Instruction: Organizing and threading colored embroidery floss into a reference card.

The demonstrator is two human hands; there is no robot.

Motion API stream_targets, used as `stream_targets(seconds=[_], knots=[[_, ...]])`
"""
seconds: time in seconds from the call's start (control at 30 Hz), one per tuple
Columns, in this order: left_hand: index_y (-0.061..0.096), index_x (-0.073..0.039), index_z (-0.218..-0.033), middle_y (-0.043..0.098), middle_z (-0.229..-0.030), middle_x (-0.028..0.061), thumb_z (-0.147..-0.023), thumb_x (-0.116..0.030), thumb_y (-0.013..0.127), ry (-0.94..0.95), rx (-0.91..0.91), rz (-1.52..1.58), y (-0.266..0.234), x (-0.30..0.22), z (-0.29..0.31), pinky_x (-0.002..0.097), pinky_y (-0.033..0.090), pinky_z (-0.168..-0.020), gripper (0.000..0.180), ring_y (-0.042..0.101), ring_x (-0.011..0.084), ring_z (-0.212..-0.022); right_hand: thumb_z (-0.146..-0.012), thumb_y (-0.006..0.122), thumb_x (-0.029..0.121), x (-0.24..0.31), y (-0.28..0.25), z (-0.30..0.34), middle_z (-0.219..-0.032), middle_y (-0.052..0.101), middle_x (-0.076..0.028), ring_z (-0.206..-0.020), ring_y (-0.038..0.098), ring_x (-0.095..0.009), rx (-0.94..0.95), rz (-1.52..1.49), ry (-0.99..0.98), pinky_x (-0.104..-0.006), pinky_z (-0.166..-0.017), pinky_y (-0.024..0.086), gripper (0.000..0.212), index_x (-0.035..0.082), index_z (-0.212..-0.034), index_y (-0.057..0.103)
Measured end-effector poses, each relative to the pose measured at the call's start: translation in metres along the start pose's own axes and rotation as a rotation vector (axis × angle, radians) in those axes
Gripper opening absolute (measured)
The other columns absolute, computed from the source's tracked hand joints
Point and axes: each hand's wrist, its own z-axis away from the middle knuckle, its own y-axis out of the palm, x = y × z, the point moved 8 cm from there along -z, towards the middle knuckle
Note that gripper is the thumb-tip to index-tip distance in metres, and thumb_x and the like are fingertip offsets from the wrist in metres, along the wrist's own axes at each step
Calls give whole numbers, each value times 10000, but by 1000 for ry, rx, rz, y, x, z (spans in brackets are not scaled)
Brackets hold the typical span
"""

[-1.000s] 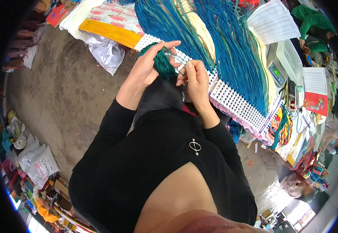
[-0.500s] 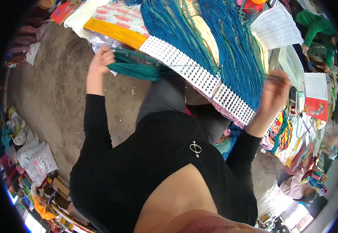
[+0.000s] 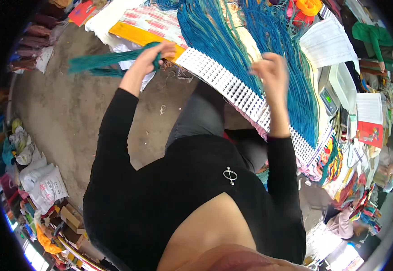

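Observation:
A bundle of dark green yarn point(image 3: 99, 60) hangs from my left hand point(image 3: 147, 59), its loose end swung out to the left. The fingers of that hand are closed around it beside the table's yellow wooden edge. My right hand point(image 3: 272, 72) is raised over the long blue yarn strands point(image 3: 208, 31), fingers curled and pinched together. What it pinches, if anything, is too small to make out. Below the strands, white strips with rows of holes point(image 3: 226, 74) run along the table's near edge. Cream strands point(image 3: 239, 34) lie among the blue ones.
On the right are a stack of printed sheets point(image 3: 329, 43), a digital scale point(image 3: 327, 100) and a notebook over a red cover point(image 3: 370, 133). Orange yarn point(image 3: 308, 6) sits at the back. White sacks point(image 3: 45, 185) lie on the floor at left. A person in green point(image 3: 372, 38) is at far right.
My left hand has moved right and the green bundle has swung out to its left. My right hand has come left and inward over the blue strands.

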Motion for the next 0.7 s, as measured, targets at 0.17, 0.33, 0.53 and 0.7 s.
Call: stream_targets(seconds=[0.17,0.33,0.53,0.7], knots=[[635,-72,-1005,609,-813,-14,-895,-398,530,-140,11,-215,27,16,-30,185,313,-451,360,503,45,-578,-820,592,95,-103,132,-58,-658,642,-76,-553,604,-112,209,16,64,-245,-539,474,127,-28,-843,616],[613,-55,-695,488,-568,-33,-793,-226,641,13,-9,-518,49,1,-42,241,260,-416,199,408,63,-483,-815,591,184,-173,147,-83,-592,627,-27,-492,574,-103,116,165,291,-264,-502,442,189,22,-739,653],[608,-9,-684,551,-606,13,-751,-243,679,94,-132,-510,21,12,-56,249,369,-460,253,484,100,-500,-773,563,254,-170,161,-75,-626,652,2,-574,605,-113,59,211,441,-297,-590,453,197,108,-726,686],[634,-77,-699,474,-528,-28,-810,-260,646,-42,-43,-446,37,-1,-58,233,245,-414,214,386,69,-433,-725,602,218,-159,147,-76,-619,642,-24,-555,595,-105,-41,405,493,-273,-561,457,155,80,-723,672]])
